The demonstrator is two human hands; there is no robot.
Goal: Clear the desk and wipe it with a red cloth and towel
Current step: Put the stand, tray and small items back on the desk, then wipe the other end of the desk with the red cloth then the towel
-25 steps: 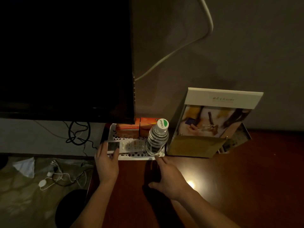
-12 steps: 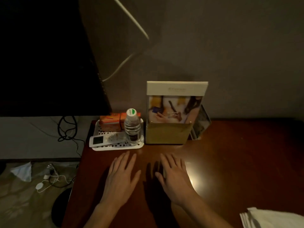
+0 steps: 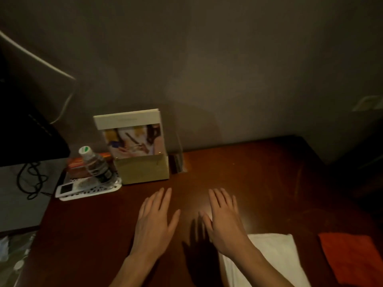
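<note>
Towel (image 3: 275, 253) long axis toward wall; both hands' grip wide, holding nothing.

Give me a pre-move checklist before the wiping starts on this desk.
1. Left hand free, fingers straight: ok.
2. Right hand free, fingers straight: ok.
3. White towel within reach, beside the right forearm: ok.
4. Red cloth on the desk, right of the towel: ok.
5. Desk cleared: not ok; white tray with water bottle and the brochure holder remain at the back left.
6. Desk dirt: cannot tell, too dim.
</note>
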